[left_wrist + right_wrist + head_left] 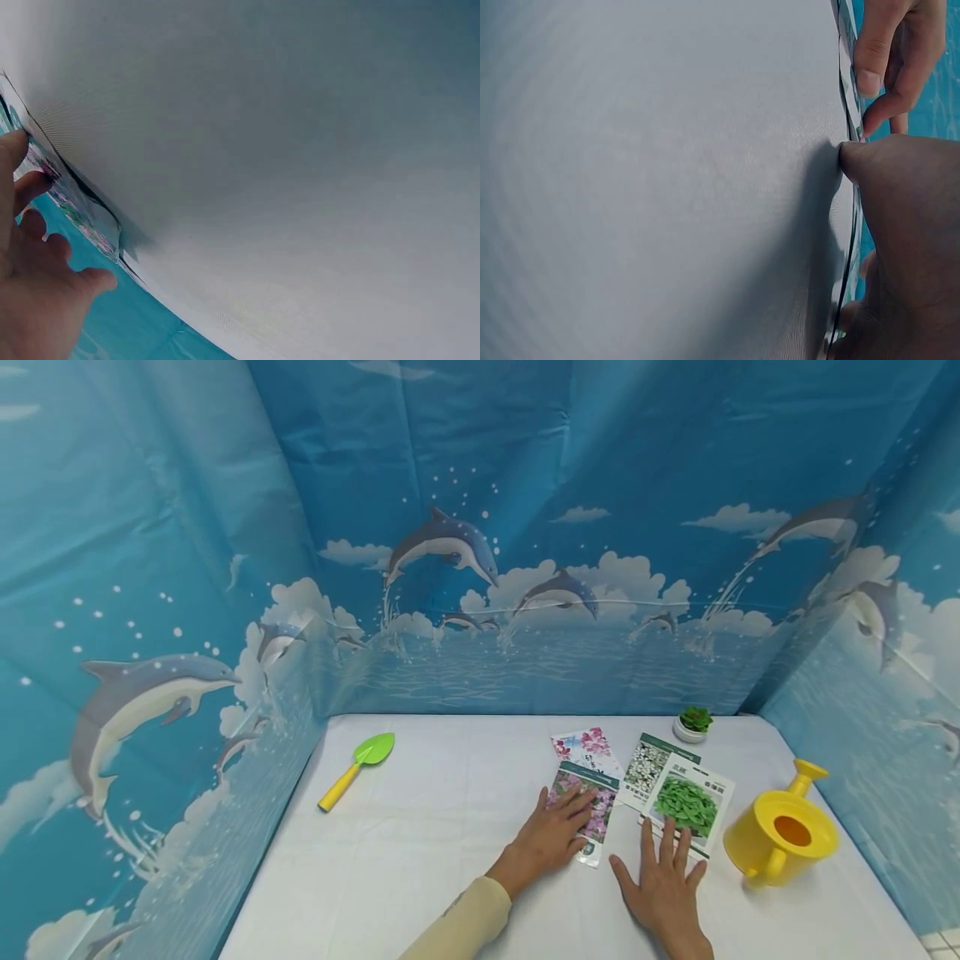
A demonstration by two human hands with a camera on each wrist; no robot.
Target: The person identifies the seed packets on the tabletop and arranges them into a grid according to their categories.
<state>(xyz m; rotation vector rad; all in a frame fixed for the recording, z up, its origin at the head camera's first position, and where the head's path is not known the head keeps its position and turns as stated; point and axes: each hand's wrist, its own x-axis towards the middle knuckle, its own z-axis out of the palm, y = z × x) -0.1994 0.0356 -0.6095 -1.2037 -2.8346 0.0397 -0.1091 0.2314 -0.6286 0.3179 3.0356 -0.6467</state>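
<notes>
My left hand (553, 833) rests with spread fingers on a seed packet with pink flowers (602, 810). Its fingertips also meet that packet in the left wrist view, where the hand (37, 285) is at the left edge. My right hand (663, 893) lies spread, its fingertips at the lower edge of a white packet picturing green leaves (684, 802). That packet overlaps one with white flowers (642, 770). Behind the pink-flower packet, partly covered, lies a pale packet with pink blossoms (592, 743). In the right wrist view, the right hand (911, 232) blocks most of the packets.
A yellow watering can (776, 839) stands to the right of my right hand. A small potted succulent (692, 723) is at the back right. On the left lies a toy trowel (360, 770) with a green blade. Dolphin-print curtains (480, 668) enclose the white table (420, 843).
</notes>
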